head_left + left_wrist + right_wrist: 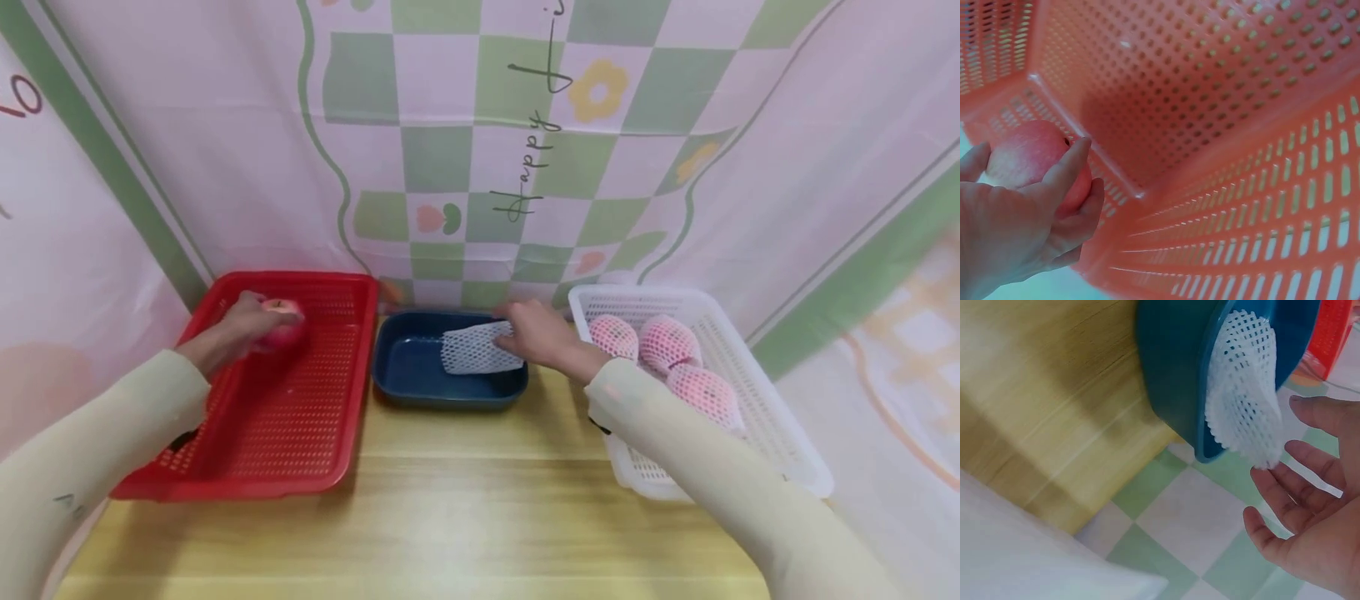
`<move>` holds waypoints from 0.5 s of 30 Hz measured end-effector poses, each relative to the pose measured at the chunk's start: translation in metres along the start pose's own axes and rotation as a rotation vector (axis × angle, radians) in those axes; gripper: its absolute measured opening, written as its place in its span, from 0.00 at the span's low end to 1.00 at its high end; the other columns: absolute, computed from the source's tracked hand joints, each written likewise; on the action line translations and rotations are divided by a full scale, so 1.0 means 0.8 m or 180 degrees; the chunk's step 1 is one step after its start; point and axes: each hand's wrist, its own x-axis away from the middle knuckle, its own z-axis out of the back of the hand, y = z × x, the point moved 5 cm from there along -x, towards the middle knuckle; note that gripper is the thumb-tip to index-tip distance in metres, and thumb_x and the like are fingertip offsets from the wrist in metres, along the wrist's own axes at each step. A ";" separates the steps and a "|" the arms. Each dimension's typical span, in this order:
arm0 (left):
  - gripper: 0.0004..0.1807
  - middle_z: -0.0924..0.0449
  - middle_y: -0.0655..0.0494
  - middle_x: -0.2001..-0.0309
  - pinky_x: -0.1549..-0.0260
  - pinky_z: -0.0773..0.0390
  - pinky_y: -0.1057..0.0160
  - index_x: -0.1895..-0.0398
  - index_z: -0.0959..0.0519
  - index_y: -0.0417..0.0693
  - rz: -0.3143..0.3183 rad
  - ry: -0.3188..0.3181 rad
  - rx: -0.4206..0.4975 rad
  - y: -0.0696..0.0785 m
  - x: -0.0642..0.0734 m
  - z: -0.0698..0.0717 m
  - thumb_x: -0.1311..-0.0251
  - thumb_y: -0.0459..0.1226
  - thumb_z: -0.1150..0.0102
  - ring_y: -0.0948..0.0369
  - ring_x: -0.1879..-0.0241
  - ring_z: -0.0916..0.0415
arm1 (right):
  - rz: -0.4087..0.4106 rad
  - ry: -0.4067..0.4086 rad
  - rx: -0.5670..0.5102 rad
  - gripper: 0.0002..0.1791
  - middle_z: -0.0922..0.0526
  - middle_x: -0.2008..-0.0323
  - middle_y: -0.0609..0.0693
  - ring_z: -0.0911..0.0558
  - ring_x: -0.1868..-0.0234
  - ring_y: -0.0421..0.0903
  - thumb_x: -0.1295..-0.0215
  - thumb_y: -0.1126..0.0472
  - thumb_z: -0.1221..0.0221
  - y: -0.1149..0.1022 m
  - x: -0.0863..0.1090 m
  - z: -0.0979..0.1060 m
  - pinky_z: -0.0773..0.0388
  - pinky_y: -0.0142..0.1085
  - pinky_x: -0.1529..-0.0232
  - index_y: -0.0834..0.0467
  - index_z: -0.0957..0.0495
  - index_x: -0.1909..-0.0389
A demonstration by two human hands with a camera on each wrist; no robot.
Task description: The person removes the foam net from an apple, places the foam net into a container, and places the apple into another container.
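My left hand [242, 327] grips a bare red apple [285, 332] over the upper left part of the red basket [315, 433]. In the left wrist view, thumb and fingers curl round the apple [1029, 153], whose stem end faces the basket. A white foam fruit net [474, 350] lies flattened in the dark blue dish [408, 371], its right end lifted over the rim. Above that end is my right hand [538, 333]. The right wrist view has its fingers spread and relaxed, thumb apart, with a fingertip right at the end of the net [1247, 400].
A white basket [757, 408] on the right contains several fruits in pink-looking foam nets [670, 342]. Both baskets and the dish stand on a wooden table [480, 517]. Behind them hangs a checkered cloth [438, 158], close to the far rims.
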 end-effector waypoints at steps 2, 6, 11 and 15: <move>0.34 0.34 0.42 0.46 0.53 0.15 0.53 0.33 0.45 0.28 0.0106 0.0010 -0.0002 -0.007 -0.003 0.000 0.26 0.42 0.40 0.55 0.54 0.27 | 0.0056 0.0061 0.0046 0.25 0.13 0.43 0.61 0.13 0.48 0.61 0.34 0.57 0.30 -0.003 0.008 0.009 0.15 0.55 0.48 0.64 0.17 0.40; 0.39 0.37 0.39 0.40 0.48 0.17 0.50 0.26 0.49 0.28 0.0282 0.0032 0.0067 -0.019 -0.011 0.001 0.26 0.42 0.40 0.49 0.47 0.30 | 0.0158 0.0162 0.0145 0.25 0.13 0.44 0.61 0.13 0.47 0.61 0.35 0.56 0.28 -0.005 0.024 0.024 0.16 0.56 0.49 0.64 0.16 0.40; 0.42 0.42 0.35 0.37 0.40 0.21 0.43 0.24 0.56 0.29 0.0388 -0.0065 0.0114 -0.024 -0.014 0.002 0.25 0.41 0.42 0.45 0.42 0.33 | 0.0094 0.0086 0.0281 0.28 0.15 0.41 0.62 0.15 0.43 0.62 0.35 0.54 0.27 0.002 0.044 0.040 0.17 0.57 0.44 0.65 0.18 0.39; 0.45 0.46 0.32 0.36 0.40 0.22 0.43 0.24 0.61 0.27 0.0326 -0.0137 0.0073 -0.027 -0.016 0.001 0.24 0.41 0.44 0.45 0.42 0.36 | 0.0013 0.0013 0.0351 0.29 0.16 0.40 0.63 0.16 0.43 0.62 0.33 0.53 0.29 0.012 0.058 0.048 0.18 0.56 0.42 0.66 0.19 0.38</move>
